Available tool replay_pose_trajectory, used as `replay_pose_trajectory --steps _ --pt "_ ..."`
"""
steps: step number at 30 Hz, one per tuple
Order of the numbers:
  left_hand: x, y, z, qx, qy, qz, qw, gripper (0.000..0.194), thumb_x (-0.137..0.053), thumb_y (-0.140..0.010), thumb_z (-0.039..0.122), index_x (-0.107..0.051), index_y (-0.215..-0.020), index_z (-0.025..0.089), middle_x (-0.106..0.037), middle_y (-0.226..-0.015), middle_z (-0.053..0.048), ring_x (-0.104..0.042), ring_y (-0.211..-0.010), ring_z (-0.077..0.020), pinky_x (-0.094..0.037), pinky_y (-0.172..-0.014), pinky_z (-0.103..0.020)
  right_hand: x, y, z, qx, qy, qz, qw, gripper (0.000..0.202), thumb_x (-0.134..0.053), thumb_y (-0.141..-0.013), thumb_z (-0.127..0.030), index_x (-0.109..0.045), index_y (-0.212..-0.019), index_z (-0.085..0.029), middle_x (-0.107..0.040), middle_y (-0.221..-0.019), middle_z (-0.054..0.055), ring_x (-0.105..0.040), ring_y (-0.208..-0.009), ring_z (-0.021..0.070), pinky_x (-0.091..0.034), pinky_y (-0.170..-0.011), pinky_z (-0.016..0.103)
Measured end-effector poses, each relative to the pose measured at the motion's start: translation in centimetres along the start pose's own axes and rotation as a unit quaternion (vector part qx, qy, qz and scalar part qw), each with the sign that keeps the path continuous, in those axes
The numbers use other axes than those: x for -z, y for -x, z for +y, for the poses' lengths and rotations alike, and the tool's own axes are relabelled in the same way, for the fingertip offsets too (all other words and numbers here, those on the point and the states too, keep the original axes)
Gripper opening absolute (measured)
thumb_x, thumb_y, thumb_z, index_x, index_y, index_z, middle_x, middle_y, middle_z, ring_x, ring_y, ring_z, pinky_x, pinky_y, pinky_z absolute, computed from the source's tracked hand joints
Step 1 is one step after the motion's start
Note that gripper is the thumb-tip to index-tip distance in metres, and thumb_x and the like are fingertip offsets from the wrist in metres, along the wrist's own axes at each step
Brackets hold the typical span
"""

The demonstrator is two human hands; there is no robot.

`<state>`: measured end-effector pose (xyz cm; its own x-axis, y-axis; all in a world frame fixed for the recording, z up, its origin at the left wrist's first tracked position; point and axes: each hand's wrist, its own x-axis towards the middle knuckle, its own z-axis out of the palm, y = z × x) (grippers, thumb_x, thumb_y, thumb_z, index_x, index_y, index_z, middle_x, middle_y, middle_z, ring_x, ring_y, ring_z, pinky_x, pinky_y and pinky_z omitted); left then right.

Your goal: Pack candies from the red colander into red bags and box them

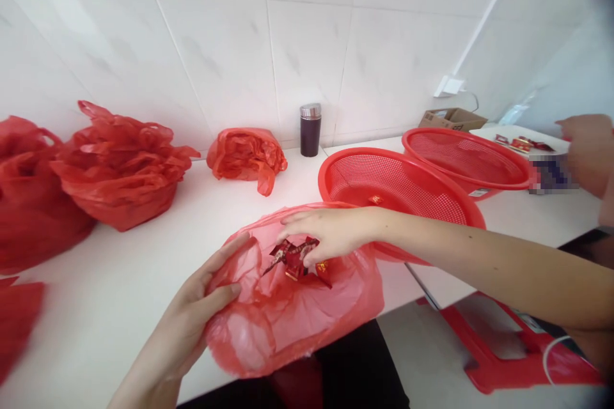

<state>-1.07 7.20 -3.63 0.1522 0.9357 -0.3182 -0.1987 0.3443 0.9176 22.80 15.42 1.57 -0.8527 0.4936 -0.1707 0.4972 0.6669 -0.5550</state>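
Observation:
A thin red plastic bag [336,307] lies spread open at the table's front edge. Its left side is held by my left hand [206,297], with the thumb inside and the fingers along the film. My right hand [326,233] reaches into the bag from the right, its fingers around several dark red wrapped candies [293,259]. Just behind my right forearm sits a red perforated basket [403,172] with a small red and gold wrapped piece [376,200] in it.
Filled red bags [122,172] stand at the left, and a smaller red bag [245,154] lies by the wall. A dark tumbler [310,131], a second red basket [467,156] and a cardboard box [453,119] are behind. Another person's hand [588,147] is at the right.

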Motion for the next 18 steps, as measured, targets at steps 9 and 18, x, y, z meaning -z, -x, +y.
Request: replay_pose_trajectory --steps 9,18 --pt "-0.1 1.1 -0.9 -0.046 -0.033 0.074 0.996 0.076 -0.075 -0.071 0.045 -0.045 -0.141 0.040 -0.052 -0.144 -0.004 -0.054 -0.125 -0.0319 -0.054 -0.090 -0.031 4.2 5.3 8.6 -0.234 0.022 0.253 0.938 0.035 -0.053 -0.090 -0.026 -0.057 -0.124 -0.017 -0.063 -0.121 0.010 -0.057 -0.107 0.0169 -0.041 -0.093 0.030" --pt "1.4 1.9 -2.7 -0.034 0.003 0.106 0.994 0.072 -0.068 -0.076 0.052 -0.042 -0.143 0.039 -0.060 -0.136 -0.001 -0.054 -0.124 -0.0330 -0.058 -0.086 -0.034 1.2 10.1 18.0 -0.382 0.056 0.119 0.915 0.015 -0.072 -0.065 -0.011 -0.062 -0.075 -0.018 -0.061 -0.073 0.004 -0.059 -0.071 0.0185 -0.039 -0.066 0.029"
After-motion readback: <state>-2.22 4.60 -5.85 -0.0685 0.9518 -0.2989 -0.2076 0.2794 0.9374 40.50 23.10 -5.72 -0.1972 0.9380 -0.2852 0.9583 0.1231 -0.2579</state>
